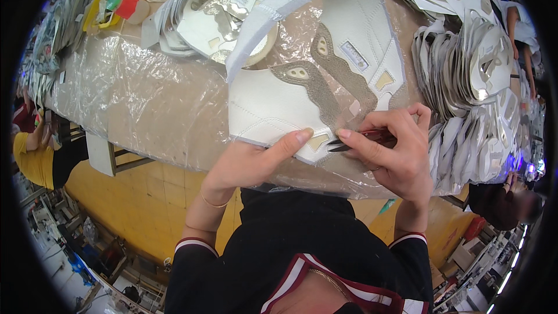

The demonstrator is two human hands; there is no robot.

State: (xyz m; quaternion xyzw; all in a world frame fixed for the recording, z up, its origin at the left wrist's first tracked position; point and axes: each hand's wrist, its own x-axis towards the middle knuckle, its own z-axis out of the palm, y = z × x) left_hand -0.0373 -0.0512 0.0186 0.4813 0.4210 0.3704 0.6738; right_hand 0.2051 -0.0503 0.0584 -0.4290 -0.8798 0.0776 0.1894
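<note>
A white shoe upper [261, 104] with brown-grey suede overlays lies spread in front of me, its pale grey band arching up at the far side. My left hand [247, 163] is closed on the upper's near edge, thumb on top beside a small cream-coloured window; its other fingers are hidden underneath. In my right hand [401, 151] is a pair of small thread snips [339, 146] with dark blades and a reddish handle, mostly covered by my fingers. The blades point left and meet the upper's near edge, close to my left thumb.
Plastic sheeting covers the table [151, 99]. Beyond the upper lies a stack of similar uppers [200, 23]. More piles [459, 75] crowd the right side. Two red-labelled bottles [131, 9] rest by a yellow tray at far left. A person in yellow [35, 160] is off to the left.
</note>
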